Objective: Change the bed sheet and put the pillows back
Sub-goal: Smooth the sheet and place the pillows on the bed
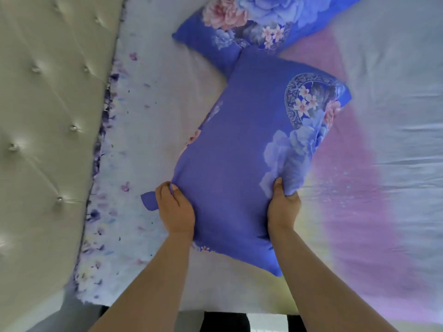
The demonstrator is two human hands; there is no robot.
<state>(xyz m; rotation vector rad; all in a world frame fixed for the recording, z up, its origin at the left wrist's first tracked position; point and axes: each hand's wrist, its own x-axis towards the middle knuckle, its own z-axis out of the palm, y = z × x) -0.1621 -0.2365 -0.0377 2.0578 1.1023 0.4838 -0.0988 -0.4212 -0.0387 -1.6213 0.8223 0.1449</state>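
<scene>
A blue floral pillow [242,144] lies lengthwise on the bed sheet [153,130], which is pale with purple petals along one edge and a pink band further right. My left hand [175,209] grips the pillow's near left edge, fingers bunched in the fabric. At the near right edge my right hand [282,207] pinches the cloth with curled fingers. A second blue floral pillow [239,22] rests at the top of the view, its corner touching the far end of the first.
A tufted cream headboard [48,116] with shiny buttons runs down the left side. The mattress's near edge [215,305] crosses the bottom, with dark floor below it. The sheet stretches wide to the right [395,140].
</scene>
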